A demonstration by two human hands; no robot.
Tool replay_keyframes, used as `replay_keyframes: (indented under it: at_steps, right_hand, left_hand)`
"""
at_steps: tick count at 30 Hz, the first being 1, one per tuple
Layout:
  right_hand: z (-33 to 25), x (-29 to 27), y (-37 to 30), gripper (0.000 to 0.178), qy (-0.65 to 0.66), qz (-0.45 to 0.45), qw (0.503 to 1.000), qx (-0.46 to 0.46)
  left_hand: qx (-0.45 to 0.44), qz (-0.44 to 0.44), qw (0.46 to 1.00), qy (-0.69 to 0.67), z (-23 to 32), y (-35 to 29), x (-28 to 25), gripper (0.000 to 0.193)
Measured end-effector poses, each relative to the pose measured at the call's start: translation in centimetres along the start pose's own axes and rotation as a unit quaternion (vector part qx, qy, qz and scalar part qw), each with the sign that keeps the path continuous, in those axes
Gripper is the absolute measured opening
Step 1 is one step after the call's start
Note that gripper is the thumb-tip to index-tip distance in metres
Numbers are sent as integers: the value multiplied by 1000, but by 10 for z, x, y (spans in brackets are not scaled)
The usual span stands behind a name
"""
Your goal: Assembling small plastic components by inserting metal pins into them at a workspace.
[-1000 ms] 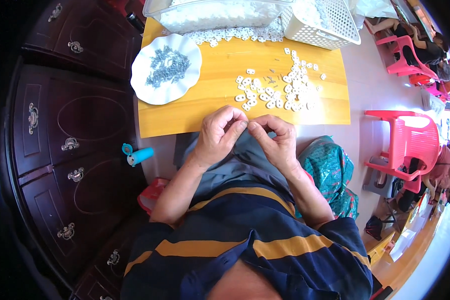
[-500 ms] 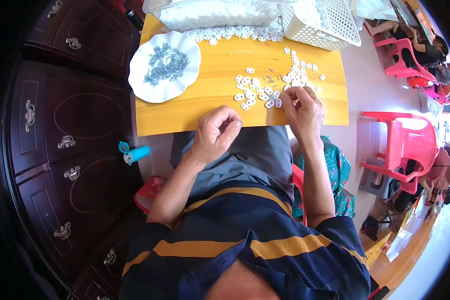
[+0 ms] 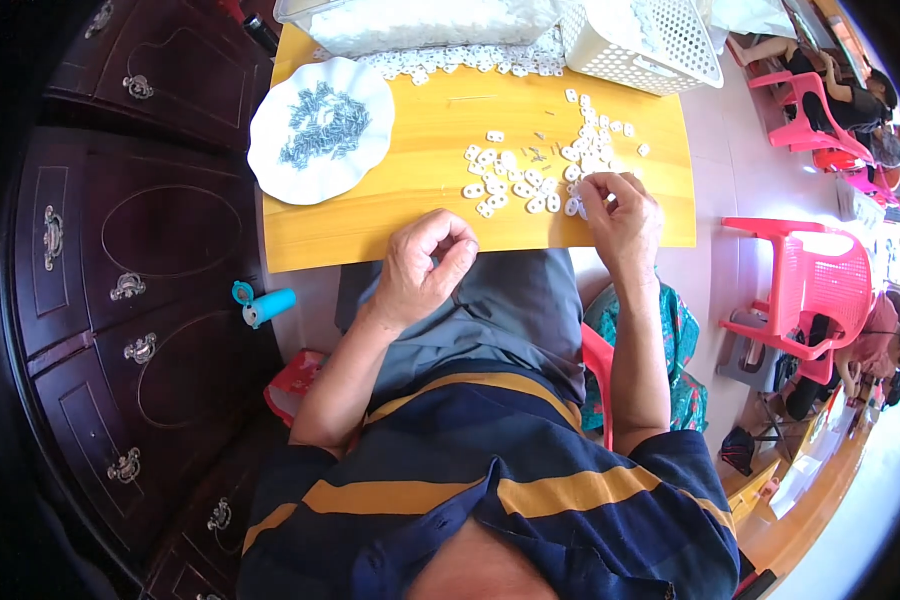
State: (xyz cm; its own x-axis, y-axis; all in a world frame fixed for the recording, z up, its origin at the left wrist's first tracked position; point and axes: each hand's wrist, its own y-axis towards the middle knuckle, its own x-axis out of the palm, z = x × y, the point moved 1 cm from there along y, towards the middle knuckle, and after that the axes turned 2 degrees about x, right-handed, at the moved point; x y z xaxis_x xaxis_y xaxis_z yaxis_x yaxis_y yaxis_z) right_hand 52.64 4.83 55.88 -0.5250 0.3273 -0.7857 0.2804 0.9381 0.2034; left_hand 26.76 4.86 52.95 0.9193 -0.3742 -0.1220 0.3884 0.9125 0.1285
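My left hand (image 3: 425,265) hovers at the near edge of the yellow table, thumb and forefinger pinched together; whatever they hold is hidden. Over the right part of the tabletop, my right hand (image 3: 625,222) bends its fingers down to the near side of a loose cluster of small white plastic pieces with two holes (image 3: 495,187). Its fingertips are closed, and I cannot make out what is in them. A few small dark metal pins or screws (image 3: 537,155) lie among the white pieces. Many more grey ones (image 3: 320,128) fill a white wavy-rimmed plate (image 3: 270,168) at the left.
A clear bin (image 3: 420,45) of white parts and a white perforated basket (image 3: 660,78) stand at the back, with white pieces spread before them. Dark cabinets (image 3: 170,230) line the left. A teal bottle (image 3: 270,307) is beside the table; pink chairs (image 3: 810,290) and people are to the right.
My right hand has shifted slightly right across the white pieces, fingers still bent. My left hand has barely moved and keeps its pinch. The view has shifted a little.
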Motion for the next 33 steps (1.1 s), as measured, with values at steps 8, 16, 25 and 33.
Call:
replay_keyframes:
  at_steps: [8, 16, 25, 33]
  right_hand:
    - [8, 3, 6, 12, -17, -23, 999, -43]
    - [12, 0, 9, 11, -50, -32, 997, -55]
    - [5, -5, 6, 13, 35, 37, 998, -36]
    - [-15, 17, -39, 11, 560, -191, 778, 210]
  left_hand:
    - [-2, -22, 1000, -1, -1, -1, -1, 8]
    - [6, -12, 1000, 2, 0, 0, 0, 8]
    - [-1, 7, 1000, -3, 4, 1, 2, 8]
    - [9, -33, 999, -33, 28, 14, 18, 5]
